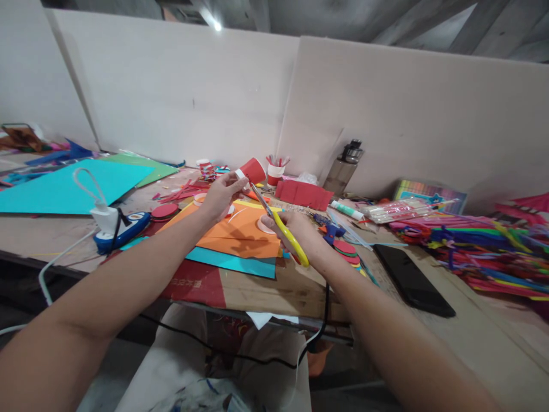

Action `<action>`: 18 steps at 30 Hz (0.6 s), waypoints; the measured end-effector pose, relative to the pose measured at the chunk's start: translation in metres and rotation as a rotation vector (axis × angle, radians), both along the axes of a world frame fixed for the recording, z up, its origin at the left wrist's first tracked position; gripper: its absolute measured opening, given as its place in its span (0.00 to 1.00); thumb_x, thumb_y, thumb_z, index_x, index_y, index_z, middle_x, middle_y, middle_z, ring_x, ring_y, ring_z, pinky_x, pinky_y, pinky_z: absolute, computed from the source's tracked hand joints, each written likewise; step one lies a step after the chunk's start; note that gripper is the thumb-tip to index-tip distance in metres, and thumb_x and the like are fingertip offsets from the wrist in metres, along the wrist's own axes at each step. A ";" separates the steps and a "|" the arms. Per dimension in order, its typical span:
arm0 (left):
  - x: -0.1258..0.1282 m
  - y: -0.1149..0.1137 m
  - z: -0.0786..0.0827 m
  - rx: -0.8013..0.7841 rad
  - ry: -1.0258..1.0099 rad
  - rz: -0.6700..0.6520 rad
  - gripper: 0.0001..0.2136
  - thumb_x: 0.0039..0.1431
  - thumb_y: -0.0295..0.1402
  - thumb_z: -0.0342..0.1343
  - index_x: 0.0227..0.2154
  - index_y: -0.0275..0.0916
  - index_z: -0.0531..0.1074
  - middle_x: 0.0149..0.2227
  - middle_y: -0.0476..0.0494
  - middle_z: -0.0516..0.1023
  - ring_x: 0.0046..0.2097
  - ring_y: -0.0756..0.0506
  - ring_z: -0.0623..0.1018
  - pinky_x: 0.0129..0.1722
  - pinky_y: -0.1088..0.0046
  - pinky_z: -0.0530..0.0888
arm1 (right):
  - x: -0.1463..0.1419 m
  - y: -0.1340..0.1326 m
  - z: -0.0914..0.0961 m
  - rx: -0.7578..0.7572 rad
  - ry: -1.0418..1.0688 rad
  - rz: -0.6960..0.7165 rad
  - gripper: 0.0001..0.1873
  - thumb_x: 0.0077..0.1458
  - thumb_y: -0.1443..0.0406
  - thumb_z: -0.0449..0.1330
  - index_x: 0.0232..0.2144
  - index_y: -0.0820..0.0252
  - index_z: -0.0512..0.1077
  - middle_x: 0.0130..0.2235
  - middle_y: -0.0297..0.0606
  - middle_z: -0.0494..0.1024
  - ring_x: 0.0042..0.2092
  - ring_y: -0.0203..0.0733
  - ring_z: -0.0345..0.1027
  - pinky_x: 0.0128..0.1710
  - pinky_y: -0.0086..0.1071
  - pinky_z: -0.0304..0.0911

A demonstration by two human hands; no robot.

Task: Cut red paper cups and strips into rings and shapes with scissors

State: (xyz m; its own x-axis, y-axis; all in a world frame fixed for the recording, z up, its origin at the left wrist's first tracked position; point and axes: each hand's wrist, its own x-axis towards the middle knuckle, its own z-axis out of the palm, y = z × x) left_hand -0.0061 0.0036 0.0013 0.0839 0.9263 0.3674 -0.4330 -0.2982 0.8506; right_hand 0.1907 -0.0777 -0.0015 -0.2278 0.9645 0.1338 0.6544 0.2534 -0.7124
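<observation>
My left hand grips a red and white paper cup, tilted on its side above the table. In my right hand are scissors with yellow handles, the fingers closed around them. Their metal blades point up and left and reach the cup's lower edge; whether they are cutting cannot be made out. Beneath both hands lie sheets of orange paper on top of blue paper. A pale ring of paper or tape sits beside my right hand.
A black phone and bundles of coloured pipe cleaners lie to the right. A bottle stands at the back by the white partition. Leftward are a blue power strip with a white plug and a large turquoise sheet.
</observation>
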 end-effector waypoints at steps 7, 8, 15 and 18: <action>-0.001 0.001 -0.001 0.011 0.011 -0.014 0.14 0.46 0.36 0.69 0.30 0.35 0.70 0.26 0.49 0.73 0.28 0.54 0.74 0.27 0.80 0.67 | -0.004 -0.006 0.013 0.013 -0.025 0.031 0.28 0.53 0.40 0.54 0.23 0.59 0.66 0.19 0.29 0.60 0.20 0.32 0.55 0.20 0.26 0.46; -0.001 0.001 -0.001 0.016 0.008 -0.021 0.14 0.46 0.37 0.69 0.29 0.35 0.70 0.26 0.49 0.73 0.28 0.54 0.74 0.26 0.80 0.67 | -0.005 -0.007 0.015 0.020 -0.025 0.030 0.28 0.53 0.40 0.54 0.23 0.59 0.66 0.19 0.29 0.60 0.20 0.32 0.55 0.20 0.27 0.47; -0.001 0.003 -0.002 -0.052 -0.028 -0.054 0.16 0.46 0.40 0.69 0.29 0.36 0.69 0.25 0.50 0.74 0.29 0.53 0.77 0.26 0.80 0.68 | -0.008 -0.008 0.016 0.049 -0.027 0.015 0.26 0.54 0.42 0.54 0.25 0.59 0.68 0.18 0.29 0.61 0.21 0.33 0.56 0.23 0.27 0.50; 0.000 0.002 0.000 -0.136 -0.051 -0.025 0.17 0.48 0.43 0.68 0.27 0.36 0.69 0.24 0.50 0.73 0.27 0.52 0.77 0.26 0.80 0.69 | -0.008 -0.007 0.014 0.061 -0.011 0.023 0.27 0.54 0.42 0.54 0.25 0.59 0.68 0.19 0.29 0.61 0.21 0.34 0.57 0.22 0.27 0.50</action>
